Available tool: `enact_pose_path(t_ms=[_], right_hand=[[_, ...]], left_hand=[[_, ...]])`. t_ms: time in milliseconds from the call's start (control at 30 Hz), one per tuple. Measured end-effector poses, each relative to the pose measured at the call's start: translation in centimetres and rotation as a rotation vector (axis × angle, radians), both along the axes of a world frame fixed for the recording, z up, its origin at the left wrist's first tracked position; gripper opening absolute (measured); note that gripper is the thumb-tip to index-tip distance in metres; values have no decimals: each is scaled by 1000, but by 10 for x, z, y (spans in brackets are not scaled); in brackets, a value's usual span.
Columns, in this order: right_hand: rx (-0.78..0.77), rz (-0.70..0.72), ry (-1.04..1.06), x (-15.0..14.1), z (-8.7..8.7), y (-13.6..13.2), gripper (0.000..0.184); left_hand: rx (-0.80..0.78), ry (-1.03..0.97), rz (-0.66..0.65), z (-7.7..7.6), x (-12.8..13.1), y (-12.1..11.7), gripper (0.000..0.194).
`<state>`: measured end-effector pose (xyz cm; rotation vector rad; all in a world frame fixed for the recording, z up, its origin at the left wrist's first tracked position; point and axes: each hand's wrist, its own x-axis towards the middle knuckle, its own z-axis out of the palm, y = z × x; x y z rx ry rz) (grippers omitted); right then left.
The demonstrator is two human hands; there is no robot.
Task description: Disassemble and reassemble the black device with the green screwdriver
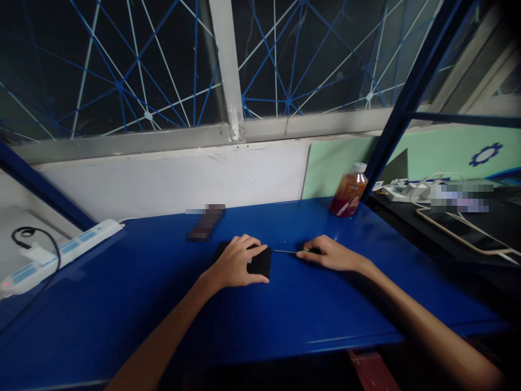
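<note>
My left hand [238, 262] lies over a flat black rectangular box [260, 263], fingers spread across its top and thumb along its near right edge, holding it against the table. Much of the box is hidden under the hand, and a small pale patch shows on its top. In my closed right hand [325, 253] is a screwdriver [285, 251]; its thin metal shaft points left, and its handle is mostly covered by my fingers. The tip meets the box's right side near the far corner. Whether it sits in a screw is too small to tell.
A blue table [163, 304] carries a blurred dark object [207, 222], a drink bottle [349, 191] at the back right and a white power strip [65, 258] at the left. On a dark surface to the right lie a phone [459, 231] and cables. Blue posts frame both sides.
</note>
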<state>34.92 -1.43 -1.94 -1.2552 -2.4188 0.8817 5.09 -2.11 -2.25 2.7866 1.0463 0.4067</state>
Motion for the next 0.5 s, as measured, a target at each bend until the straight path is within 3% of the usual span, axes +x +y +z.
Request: enact_pose_path(t_ms=[100,233,500], right_hand=[[84,-32,-28,2,-1,2,45],[84,-50,-23,1,-4,3,39],[102,-63,-9,-4,2,-4,48]], left_hand=[[1,-1,1,1,0,0,75],[2,6,4,2,1,0,76],[2,9,5,2,1,-1,77]])
